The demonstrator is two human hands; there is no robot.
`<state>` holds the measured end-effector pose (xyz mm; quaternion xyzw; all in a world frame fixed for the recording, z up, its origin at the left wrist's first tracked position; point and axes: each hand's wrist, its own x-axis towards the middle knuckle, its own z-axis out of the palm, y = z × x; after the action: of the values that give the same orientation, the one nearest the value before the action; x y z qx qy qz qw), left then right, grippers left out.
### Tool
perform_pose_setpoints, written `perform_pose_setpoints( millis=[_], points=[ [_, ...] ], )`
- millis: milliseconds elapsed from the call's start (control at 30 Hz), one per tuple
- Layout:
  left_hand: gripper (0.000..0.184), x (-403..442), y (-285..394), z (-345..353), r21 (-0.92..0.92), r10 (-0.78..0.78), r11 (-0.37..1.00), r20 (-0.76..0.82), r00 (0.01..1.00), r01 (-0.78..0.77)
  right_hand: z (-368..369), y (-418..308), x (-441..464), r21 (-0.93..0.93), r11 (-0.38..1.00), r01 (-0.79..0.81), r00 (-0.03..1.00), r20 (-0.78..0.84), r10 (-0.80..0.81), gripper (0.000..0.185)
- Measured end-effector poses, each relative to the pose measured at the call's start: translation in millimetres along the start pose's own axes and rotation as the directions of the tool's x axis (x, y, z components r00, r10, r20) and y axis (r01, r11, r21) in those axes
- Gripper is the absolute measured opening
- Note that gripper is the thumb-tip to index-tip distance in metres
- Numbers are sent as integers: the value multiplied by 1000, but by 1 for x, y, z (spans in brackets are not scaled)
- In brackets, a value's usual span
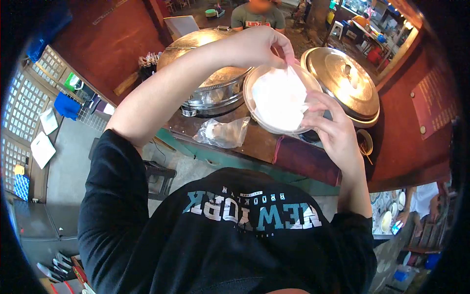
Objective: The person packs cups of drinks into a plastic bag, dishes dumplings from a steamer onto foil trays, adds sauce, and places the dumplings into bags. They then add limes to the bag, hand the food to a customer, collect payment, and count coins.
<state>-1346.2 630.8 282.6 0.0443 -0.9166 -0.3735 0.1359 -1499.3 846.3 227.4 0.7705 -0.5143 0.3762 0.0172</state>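
Note:
A round, pale bowl point(250, 105) sits between the two big pots, with a bright white plastic sheet point(281, 100) spread inside it. My left hand point(262, 46) reaches over the bowl's far rim, thumb and fingers pinched together on a raised corner of the sheet. At the bowl's right side, my right hand point(330, 127) has its fingers closed on the sheet's edge near the rim. Glare hides the sheet's details. Left of the bowl, a clear plastic bag point(223, 132) with something pale inside lies on the counter.
A large steel pot point(213, 95) with a lid stands left, another lidded pot point(345, 88) right. A cup point(364, 142) holding sticks is near the right wall. Across the brown counter point(262, 142) is a person point(257, 17). Another person point(423, 201) is at a table lower right.

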Motion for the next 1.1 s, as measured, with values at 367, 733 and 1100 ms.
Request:
perform_pose_setpoints(
  millis=[367,733,1100],
  points=[
    [27,6,15,-12,-460,-123,887,-177,977,28,-4,15,-1,-91,992,93,980,183,-75,32],
    [23,-10,82,-59,-424,-89,737,-833,546,-526,-22,26,10,-183,983,24,980,200,13,33],
    [21,-143,9,-12,-57,-179,971,-820,543,233,-280,5,204,-606,793,-61,928,-328,-179,29]
  ],
)
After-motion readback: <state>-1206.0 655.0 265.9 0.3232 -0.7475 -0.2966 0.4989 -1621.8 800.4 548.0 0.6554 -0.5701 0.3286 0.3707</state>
